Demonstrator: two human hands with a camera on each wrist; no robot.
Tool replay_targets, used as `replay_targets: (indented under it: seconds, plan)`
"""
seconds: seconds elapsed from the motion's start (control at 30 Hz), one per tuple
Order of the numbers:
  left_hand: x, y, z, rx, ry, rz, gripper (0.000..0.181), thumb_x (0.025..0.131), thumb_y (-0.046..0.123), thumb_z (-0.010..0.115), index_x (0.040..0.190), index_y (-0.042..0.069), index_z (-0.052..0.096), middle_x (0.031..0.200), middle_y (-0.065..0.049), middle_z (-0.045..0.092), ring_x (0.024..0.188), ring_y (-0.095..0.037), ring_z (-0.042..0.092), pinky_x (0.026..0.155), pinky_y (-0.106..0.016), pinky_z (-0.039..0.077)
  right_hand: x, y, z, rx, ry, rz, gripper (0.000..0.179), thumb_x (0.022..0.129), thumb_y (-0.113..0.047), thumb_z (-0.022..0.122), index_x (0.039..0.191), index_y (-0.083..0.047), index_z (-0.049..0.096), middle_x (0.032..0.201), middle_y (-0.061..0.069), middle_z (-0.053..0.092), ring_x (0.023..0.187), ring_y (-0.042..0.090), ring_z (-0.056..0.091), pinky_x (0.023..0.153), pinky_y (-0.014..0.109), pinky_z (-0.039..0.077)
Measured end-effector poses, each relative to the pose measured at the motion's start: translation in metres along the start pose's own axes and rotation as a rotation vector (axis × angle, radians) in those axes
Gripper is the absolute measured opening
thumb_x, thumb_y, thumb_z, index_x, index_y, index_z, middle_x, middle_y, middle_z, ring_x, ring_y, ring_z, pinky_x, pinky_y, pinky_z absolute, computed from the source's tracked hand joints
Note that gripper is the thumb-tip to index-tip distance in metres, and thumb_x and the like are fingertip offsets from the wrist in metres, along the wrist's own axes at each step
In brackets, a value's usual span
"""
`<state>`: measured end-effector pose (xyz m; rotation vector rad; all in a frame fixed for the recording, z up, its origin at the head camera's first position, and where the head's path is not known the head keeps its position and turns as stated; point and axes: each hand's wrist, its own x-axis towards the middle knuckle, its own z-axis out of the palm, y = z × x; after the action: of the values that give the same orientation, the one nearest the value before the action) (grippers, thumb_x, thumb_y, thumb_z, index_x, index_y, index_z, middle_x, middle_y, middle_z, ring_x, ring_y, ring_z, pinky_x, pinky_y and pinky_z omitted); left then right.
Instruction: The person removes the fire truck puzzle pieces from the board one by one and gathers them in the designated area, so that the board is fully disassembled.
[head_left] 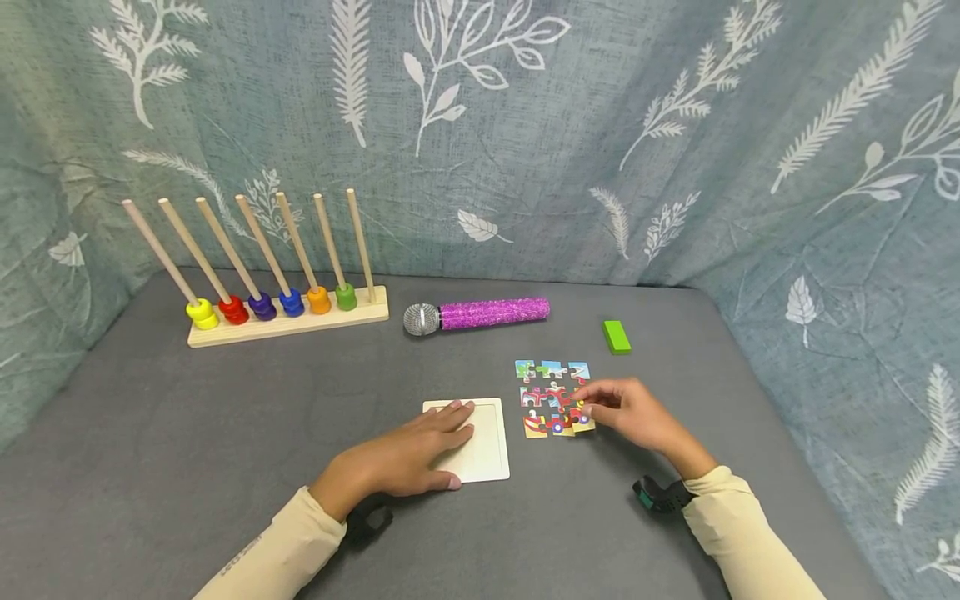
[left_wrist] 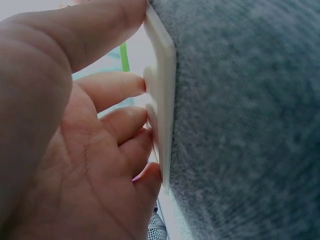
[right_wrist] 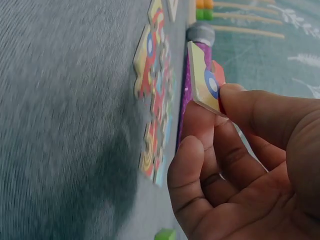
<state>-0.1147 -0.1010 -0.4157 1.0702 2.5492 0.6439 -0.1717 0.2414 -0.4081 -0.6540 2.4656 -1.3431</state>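
My left hand (head_left: 408, 454) rests on a square, pale wooden puzzle tray (head_left: 489, 450), its fingers spread over the left part. In the left wrist view the fingertips touch the tray's face (left_wrist: 161, 85) and the thumb lies at its edge. Just to the right, my right hand (head_left: 636, 412) pinches a corner jigsaw piece (right_wrist: 204, 82) between thumb and finger. That piece is yellow and red with a blue-and-white wheel, and it is raised off the table. Several other jigsaw pieces (head_left: 553, 397) lie in loose rows on the table, with narrow gaps between them.
A wooden peg stand (head_left: 300, 328) with coloured rings stands at the back left. Behind the tray lies a sparkly purple microphone (head_left: 495, 313). A green block (head_left: 617, 337) lies beyond the right hand. A patterned curtain (head_left: 525, 208) hangs behind the grey table (head_left: 225, 433).
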Motion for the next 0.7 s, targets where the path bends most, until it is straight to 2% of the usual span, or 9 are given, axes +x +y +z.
replay_targets:
  seconds: [0.2, 0.5, 0.7]
  plan:
    - [0.000, 0.000, -0.001, 0.008, 0.007, -0.010, 0.066, 0.089, 0.024, 0.071, 0.141, -0.007, 0.045, 0.155, -0.023, 0.026, 0.143, -0.037, 0.021, 0.116, -0.050, 0.019, -0.001, 0.008, -0.008, -0.044, 0.011, 0.015, 0.019, 0.090, 0.004, 0.061, 0.107, 0.004, 0.071, 0.091, 0.009, 0.067, 0.065, 0.015, 0.055, 0.055, 0.025, 0.047]
    - [0.002, 0.003, -0.001, 0.026, -0.006, -0.017, 0.065, 0.088, 0.025, 0.071, 0.140, -0.006, 0.046, 0.154, -0.023, 0.028, 0.143, -0.036, 0.023, 0.115, -0.049, 0.020, -0.004, 0.024, -0.007, -0.084, 0.006, 0.031, 0.017, 0.090, 0.003, 0.062, 0.104, 0.004, 0.071, 0.088, 0.005, 0.067, 0.065, 0.009, 0.051, 0.054, 0.023, 0.044]
    - [0.003, 0.007, -0.003, 0.045, -0.013, 0.006, 0.055, 0.090, 0.021, 0.069, 0.136, -0.006, 0.052, 0.151, -0.025, 0.032, 0.141, -0.037, 0.028, 0.114, -0.050, 0.025, -0.007, 0.026, -0.005, -0.084, 0.020, 0.043, 0.015, 0.090, 0.001, 0.064, 0.103, 0.005, 0.071, 0.086, 0.006, 0.066, 0.065, 0.010, 0.051, 0.053, 0.024, 0.044]
